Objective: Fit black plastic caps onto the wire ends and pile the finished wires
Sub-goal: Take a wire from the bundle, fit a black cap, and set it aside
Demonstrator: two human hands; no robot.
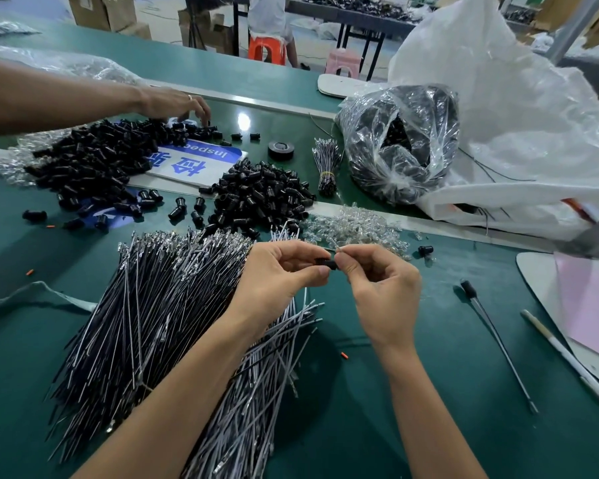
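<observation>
Loose wires: a large heap in the lower left and centre of the frame, lying under both forearms. Thin, black and grey, with bare metal terminals at the far ends.
Left hand: centre frame, above the heap. Thumb and forefinger pinch one end of the black cap.
Right hand: just right of centre. Fingertips pinch the cap's other end, and a small pale tip shows above them. Whether this is a wire end cannot be told.
Capped wire: one lies alone at right on the green table, well apart from the heap, with a white stick beside it.
Handling, judged: the cap is light, rigid and smooth, so it is likely to roll or slip. It is best held across its barrel. The wire is light and springy and would buckle if pushed from far back, so hold it just behind the terminal.
Risk, judged: the terminals look easily bent.
Cap stock: a mound at upper centre, a larger one at upper left, and clear bulbs to the right of the first.
Further back: a tape roll and a plastic bag of black parts.
Second person's hand: upper left, fingers down in the caps.
</observation>
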